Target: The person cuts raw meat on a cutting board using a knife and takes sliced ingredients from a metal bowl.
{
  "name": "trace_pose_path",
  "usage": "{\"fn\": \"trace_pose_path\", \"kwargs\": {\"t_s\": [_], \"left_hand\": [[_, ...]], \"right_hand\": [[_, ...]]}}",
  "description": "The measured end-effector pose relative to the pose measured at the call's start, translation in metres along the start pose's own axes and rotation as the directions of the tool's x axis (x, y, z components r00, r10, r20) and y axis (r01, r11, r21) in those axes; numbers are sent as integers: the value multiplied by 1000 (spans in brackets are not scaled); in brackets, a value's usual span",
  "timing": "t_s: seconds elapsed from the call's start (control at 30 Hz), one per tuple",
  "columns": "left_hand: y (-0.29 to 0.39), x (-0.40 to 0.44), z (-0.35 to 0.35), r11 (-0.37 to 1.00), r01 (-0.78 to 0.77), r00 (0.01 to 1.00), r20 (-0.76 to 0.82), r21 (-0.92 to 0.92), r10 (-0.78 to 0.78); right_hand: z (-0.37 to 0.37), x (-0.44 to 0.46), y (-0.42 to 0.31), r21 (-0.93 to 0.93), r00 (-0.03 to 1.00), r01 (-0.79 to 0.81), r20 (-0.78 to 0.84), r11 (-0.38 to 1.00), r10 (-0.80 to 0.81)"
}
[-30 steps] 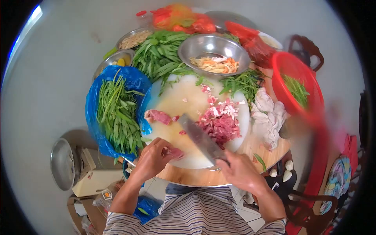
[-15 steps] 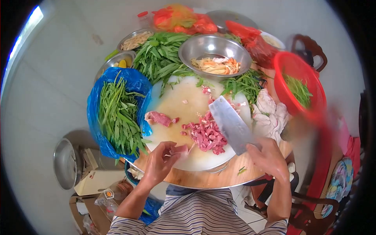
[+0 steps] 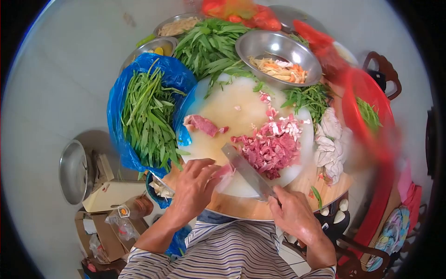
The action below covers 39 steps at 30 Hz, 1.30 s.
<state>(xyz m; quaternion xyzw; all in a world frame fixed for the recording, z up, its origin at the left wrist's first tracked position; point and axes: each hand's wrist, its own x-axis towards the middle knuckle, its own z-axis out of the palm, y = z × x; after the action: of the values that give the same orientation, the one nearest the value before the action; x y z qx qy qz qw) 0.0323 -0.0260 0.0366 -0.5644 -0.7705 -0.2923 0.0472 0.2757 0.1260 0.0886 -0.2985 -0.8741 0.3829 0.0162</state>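
A cleaver point(image 3: 251, 173) is gripped by its handle in my right hand point(image 3: 295, 211), its blade slanting up and left over the near part of the white round cutting board point(image 3: 209, 153). Close to the blade's left side, my left hand point(image 3: 193, 188) has its fingers closed on a thin pale-pink piece of meat point(image 3: 224, 176). Chopped red meat point(image 3: 272, 149) is heaped just beyond the blade, with whitish fatty bits point(image 3: 290, 124) along its far side. A larger strip of meat point(image 3: 202, 124) lies on the board's left.
A blue plastic bag point(image 3: 116, 104) of leafy greens point(image 3: 148, 116) stands at the left. Behind the board are more greens point(image 3: 209, 44) and a steel bowl point(image 3: 313, 69) of shredded food. A crumpled white cloth point(image 3: 329, 146) and a red basket point(image 3: 350, 109) are on the right.
My right hand has brought the cleaver down and left, from over the meat pile to beside my left hand. The view has shifted slightly. My left hand still holds the pale meat.
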Motion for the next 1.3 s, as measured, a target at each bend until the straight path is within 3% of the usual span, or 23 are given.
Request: {"fn": "trace_pose_path", "kwargs": {"t_s": [0.07,0.13,0.2,0.27,0.33,0.47,0.57,0.67,0.83,1.17,1.3], "left_hand": [[-16,-2,10,947,-182,972,96,-266,214],[-15,-7,14,948,-180,969,116,-263,217],[-11,-13,17,949,-179,965,139,-261,221],[-5,-21,15,973,-91,986,121,-214,118],[4,-26,13,978,-58,988,125,-201,85],[4,-28,17,972,-25,990,130,-235,57],[-1,-23,24,958,-111,993,13,-265,118],[-8,-21,24,931,-179,981,12,-318,193],[-8,-21,23,936,-167,981,43,-309,189],[-12,-17,25,932,-162,977,81,-324,198],[-10,-14,21,933,-155,973,111,-324,201]], "right_hand": [[0,6,-2,-57,999,-11,30,998,13],[2,12,-5,-137,990,-12,-142,991,-7],[3,11,-12,-118,990,-6,-141,993,-11],[6,5,-19,-94,992,5,-126,996,-17],[9,-3,-25,-86,1000,17,-16,996,-18],[18,-3,-27,-64,999,-16,35,998,18],[18,5,-23,-160,999,35,6,986,-35],[15,6,-28,-230,995,-54,-96,972,32],[19,-2,-40,-179,999,32,45,983,-24],[19,5,-30,-313,988,49,153,948,-1],[25,49,-40,-307,983,137,163,942,-90]]}}
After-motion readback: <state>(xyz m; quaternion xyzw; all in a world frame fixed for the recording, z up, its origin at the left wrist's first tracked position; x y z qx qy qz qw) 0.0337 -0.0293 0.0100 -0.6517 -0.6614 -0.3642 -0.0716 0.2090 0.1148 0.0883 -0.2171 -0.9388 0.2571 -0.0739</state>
